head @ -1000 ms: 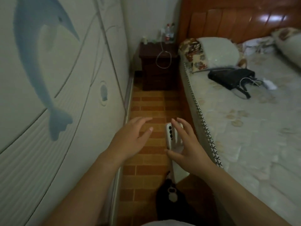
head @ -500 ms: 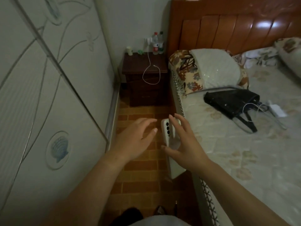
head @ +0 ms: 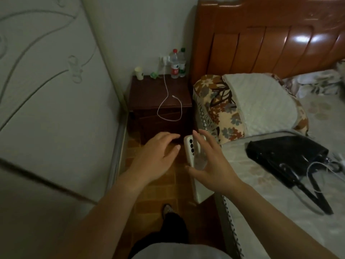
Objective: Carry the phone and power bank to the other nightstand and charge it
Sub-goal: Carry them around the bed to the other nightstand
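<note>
Head view, right hand (head: 211, 165) grip holding one phone (head: 192, 152), possibly power bank beneath, left hand (head: 155, 157) spread wide, two bottles (head: 177, 63).

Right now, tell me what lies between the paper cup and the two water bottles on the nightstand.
In the head view, a small green object and the white charging cable, which hangs from the wall plug, lie between the paper cup and the water bottles on the nightstand.

walls: pale | floor (head: 149, 195): orange brick tile | headboard (head: 270, 42): glossy wood | wardrobe (head: 46, 90): white, embossed
</note>
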Demonstrator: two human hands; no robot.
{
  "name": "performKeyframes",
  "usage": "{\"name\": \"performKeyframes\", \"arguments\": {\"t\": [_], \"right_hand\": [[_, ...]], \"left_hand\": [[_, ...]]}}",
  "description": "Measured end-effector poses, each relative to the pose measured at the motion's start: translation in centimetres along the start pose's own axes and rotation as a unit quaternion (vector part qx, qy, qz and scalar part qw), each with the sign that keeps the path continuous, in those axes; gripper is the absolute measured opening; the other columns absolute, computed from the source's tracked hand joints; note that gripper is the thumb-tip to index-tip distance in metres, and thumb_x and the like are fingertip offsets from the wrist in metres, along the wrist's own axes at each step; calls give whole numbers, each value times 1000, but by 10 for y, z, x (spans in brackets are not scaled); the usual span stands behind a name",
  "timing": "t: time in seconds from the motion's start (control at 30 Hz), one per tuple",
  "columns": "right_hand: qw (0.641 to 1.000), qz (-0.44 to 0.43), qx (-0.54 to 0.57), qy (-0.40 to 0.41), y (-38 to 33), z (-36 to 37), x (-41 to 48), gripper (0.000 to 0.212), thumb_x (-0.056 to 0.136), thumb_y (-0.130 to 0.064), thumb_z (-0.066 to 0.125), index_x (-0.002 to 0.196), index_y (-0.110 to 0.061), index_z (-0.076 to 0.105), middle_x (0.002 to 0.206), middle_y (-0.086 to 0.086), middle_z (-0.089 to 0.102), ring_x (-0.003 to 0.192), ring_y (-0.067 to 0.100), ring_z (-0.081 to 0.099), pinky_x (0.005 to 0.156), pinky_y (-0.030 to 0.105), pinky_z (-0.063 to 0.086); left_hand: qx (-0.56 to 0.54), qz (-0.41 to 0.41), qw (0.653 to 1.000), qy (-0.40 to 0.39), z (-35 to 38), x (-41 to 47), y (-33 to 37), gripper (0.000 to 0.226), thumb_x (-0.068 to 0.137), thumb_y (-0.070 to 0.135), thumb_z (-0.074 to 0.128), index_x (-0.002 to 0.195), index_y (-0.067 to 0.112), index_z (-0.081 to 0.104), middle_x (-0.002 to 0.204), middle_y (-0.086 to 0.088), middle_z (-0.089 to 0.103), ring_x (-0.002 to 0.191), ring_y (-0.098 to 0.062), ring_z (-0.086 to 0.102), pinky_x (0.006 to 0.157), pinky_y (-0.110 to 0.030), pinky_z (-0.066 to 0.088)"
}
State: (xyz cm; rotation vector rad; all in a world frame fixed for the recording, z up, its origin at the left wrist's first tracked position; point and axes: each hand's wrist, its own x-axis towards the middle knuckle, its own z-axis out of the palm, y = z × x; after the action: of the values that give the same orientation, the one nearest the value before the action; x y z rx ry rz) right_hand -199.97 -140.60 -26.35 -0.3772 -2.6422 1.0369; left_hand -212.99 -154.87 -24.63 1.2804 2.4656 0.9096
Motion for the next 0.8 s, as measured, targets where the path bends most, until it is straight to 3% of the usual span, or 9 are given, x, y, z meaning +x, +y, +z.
{"name": "performKeyframes", "arguments": {"t": [0.13, 0.33, 0.53, 0.8], "right_hand": [[1000, 20, 0, -7, 27, -7, 89, 90, 75, -38, 69, 143, -40, 11, 153, -15, 6, 139, 11, 15, 104, 40, 38], [999, 34, -15, -14, 59, -5, 202, 92, 74, -39, 69, 142, -43, 8, 153, -13, 5, 137, 16, 19, 102, 43, 40], [996, 12, -9, -91, 98, 20, 337, 91, 75, -40, 67, 144, -40, 7, 153, -14, 2, 137, 21, 21, 96, 47, 45], [984, -7, -5, -176, 162, 76, 529, 89, 77, -36, 67, 146, -26, 11, 156, 2, 5, 140, 25, 14, 106, 51, 34]], "left_hand": [[8, -4, 1000, -24, -23, 97, -33, 41, 91, 46, 40, 131, 37, 38, 138, 9, 41, 114, -2, 42, 86, -24, 42], [26, -11, 999, -44, -43, 200, -81, 42, 91, 46, 40, 132, 37, 37, 139, 9, 40, 120, -7, 41, 87, -25, 41], [33, -52, 998, -27, -63, 294, -159, 43, 92, 43, 41, 133, 31, 37, 138, 5, 43, 115, -9, 47, 84, -24, 41], [40, -132, 990, -6, -61, 434, -269, 43, 93, 35, 44, 134, 22, 39, 142, -3, 40, 127, -19, 40, 103, -39, 39]]}}
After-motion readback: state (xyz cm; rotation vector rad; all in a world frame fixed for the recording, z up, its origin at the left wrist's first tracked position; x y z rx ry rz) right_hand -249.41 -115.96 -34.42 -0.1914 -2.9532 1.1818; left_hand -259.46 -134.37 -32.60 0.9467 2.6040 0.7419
